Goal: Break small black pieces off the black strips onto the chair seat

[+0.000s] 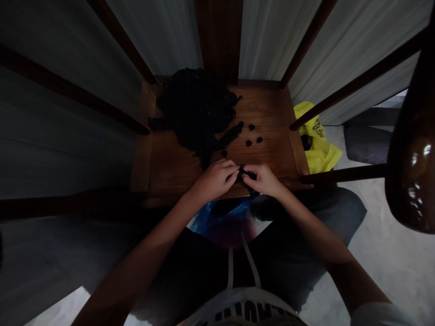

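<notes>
At the front edge of the wooden chair seat (190, 174), my left hand (219, 179) and my right hand (261, 179) pinch a small black piece (240, 174) between them. It looks like a strip of dark fabric, but the fingers cover much of it. Beyond my left hand lies a heap of black strips (199, 108), with one strip trailing towards my hands. Several small black lumps (252, 127) sit on the wood past my right hand; another lump (224, 153) rests just beyond my left hand.
Dark wooden chair spindles (127, 43) rise around the seat. A yellow bag (317, 154) with black lettering hangs or stands beyond the right side. Below the front edge, a blue plastic bag (217, 215) shows between my knees. A glossy dark wooden arm (413, 149) juts in at right.
</notes>
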A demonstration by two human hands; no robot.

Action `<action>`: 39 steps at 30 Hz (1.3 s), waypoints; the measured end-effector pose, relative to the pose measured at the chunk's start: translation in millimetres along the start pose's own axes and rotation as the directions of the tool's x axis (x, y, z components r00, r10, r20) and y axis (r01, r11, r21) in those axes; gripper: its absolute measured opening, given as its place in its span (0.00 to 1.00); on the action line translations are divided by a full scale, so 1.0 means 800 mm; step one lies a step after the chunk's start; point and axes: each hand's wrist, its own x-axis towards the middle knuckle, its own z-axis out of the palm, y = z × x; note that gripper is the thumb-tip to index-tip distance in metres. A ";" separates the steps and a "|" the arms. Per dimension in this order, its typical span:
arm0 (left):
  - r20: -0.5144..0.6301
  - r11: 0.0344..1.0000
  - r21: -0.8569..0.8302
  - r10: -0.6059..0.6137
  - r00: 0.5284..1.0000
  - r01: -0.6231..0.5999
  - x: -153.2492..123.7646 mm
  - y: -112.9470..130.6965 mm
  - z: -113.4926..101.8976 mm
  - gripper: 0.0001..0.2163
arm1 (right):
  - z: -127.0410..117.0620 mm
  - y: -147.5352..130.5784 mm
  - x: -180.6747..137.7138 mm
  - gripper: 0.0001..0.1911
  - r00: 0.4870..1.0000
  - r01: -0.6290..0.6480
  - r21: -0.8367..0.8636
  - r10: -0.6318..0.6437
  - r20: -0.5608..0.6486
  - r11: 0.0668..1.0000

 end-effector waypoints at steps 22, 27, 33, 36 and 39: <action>-0.038 0.940 -0.291 -0.195 0.980 0.176 0.001 0.004 0.003 0.08 | -0.017 -0.008 0.001 0.16 0.993 -0.067 0.336 0.029 0.119 0.939; -0.053 0.943 -0.302 -0.167 0.985 0.143 0.002 -0.002 0.004 0.09 | -0.012 -0.011 0.003 0.23 0.989 -0.138 0.369 0.110 0.097 0.919; -0.122 0.950 -0.280 -0.181 0.976 0.141 0.004 -0.006 0.007 0.08 | -0.013 -0.013 0.004 0.23 0.988 -0.157 0.364 0.148 0.052 0.918; -0.148 0.953 -0.264 -0.190 0.971 0.146 0.004 -0.005 0.010 0.07 | -0.013 -0.014 0.004 0.22 0.989 -0.151 0.327 0.144 0.047 0.933; -0.250 0.965 -0.243 -0.164 0.954 0.102 0.001 -0.006 0.015 0.07 | -0.008 -0.013 0.004 0.21 0.991 -0.132 0.248 0.132 0.017 0.960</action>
